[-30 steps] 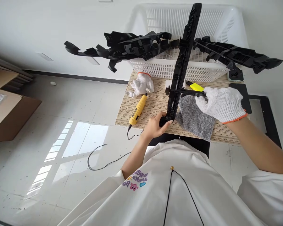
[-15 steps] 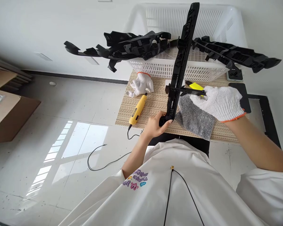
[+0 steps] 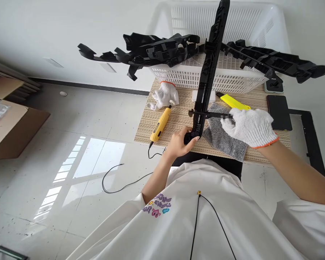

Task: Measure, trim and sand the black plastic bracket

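Note:
A large black plastic frame (image 3: 207,74), cross-shaped with jagged side arms, is tilted up over the worktable. Bare, my left hand (image 3: 180,141) grips its lower end, with the thumb along the near edge. My right hand (image 3: 250,124), in a white knitted glove with an orange cuff, has its fingers closed at the right end of a slim black bar (image 3: 219,115). That bar crosses the frame's lower stem; whether it is joined to the frame or separate I cannot tell. A grey cloth (image 3: 226,139) lies beneath, between my hands.
Behind the frame stands a white plastic basket (image 3: 178,76). On the worktable (image 3: 143,131) lie a yellow corded power tool (image 3: 160,124), a spare white glove (image 3: 166,96), a yellow-handled tool (image 3: 234,102) and a black phone (image 3: 279,112). Cardboard boxes (image 3: 18,133) stand at left.
My right hand has shifted slightly down, with the bar's right end dropping a little. The yellow-handled tool shows more fully. My left hand keeps its grip; the view has shifted slightly.

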{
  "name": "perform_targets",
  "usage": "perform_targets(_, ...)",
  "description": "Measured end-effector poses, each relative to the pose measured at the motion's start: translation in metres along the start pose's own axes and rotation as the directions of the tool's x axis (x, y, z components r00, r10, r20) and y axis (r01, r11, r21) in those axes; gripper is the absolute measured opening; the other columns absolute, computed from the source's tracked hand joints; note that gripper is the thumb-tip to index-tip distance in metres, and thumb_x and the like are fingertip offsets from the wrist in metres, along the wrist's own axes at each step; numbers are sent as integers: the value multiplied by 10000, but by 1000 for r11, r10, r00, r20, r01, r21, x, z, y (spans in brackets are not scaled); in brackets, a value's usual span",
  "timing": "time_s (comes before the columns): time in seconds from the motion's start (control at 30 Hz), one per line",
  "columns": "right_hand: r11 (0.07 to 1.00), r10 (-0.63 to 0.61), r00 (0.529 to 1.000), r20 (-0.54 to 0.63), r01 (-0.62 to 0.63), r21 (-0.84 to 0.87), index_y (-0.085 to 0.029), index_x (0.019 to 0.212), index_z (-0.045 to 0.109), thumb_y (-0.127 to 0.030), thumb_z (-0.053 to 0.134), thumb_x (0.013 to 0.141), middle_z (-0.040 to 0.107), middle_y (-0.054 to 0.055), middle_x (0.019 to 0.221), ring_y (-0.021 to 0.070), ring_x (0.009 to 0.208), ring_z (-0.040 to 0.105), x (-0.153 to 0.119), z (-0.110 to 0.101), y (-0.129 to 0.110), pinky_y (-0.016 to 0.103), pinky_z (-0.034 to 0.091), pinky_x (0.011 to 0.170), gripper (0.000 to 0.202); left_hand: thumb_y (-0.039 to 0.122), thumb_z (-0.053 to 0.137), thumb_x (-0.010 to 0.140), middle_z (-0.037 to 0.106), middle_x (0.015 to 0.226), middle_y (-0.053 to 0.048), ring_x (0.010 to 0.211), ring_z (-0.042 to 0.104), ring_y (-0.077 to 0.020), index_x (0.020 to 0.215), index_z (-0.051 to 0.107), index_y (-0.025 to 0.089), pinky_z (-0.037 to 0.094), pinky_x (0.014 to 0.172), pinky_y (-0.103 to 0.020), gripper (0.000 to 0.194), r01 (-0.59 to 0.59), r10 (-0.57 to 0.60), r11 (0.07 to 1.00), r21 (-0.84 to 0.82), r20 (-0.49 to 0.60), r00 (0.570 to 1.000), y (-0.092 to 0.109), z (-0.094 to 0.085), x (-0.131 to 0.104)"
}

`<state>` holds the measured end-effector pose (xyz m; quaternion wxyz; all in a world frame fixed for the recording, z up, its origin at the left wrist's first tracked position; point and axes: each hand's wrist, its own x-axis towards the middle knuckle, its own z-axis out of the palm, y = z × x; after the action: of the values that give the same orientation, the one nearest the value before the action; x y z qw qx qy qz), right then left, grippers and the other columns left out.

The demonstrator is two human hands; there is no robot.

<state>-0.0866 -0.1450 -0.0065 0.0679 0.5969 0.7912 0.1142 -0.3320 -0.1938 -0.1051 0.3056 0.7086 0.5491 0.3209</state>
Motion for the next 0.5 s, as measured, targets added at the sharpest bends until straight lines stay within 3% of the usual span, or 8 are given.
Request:
perform_targets(0.13,999,34,997,-70,-35,-24,-152,743,701,-680,252,914,547,119,501,249,553,582,0,5,6,310,129,550,714,578,566,942,773,995,-55,916,745,-239,1054,607,222,560,816,-340,376,2,-3,1000,-26,-19,1000,-1,0,0)
perform_targets(0.23,999,35,991,-128,-39,-26,-160,686,678,-692,284,912,518,101,473,221,526,554,0,6,8,305,129,558,699,581,574,939,772,998,-62,917,749,-247,1054,608,220,560,806,-350,380,1,-2,1000,-29,-26,1000,-2,0,0)
perform_targets(0.37,999,19,976,-217,-27,-35,-144,728,702,-765,323,903,529,93,487,207,521,545,-1,7,7,306,129,571,749,586,583,929,776,997,-63,943,754,-258,1035,603,227,569,813,-357,375,1,-2,999,-32,-34,999,-2,1,0)
perform_targets(0.5,999,24,977,-211,-28,-20,-125,740,720,-832,316,878,522,91,488,198,516,526,0,7,6,303,127,573,826,553,609,917,778,1007,-70,985,754,-263,1023,596,223,578,850,-364,346,-7,6,1000,-30,-46,999,-2,2,1)
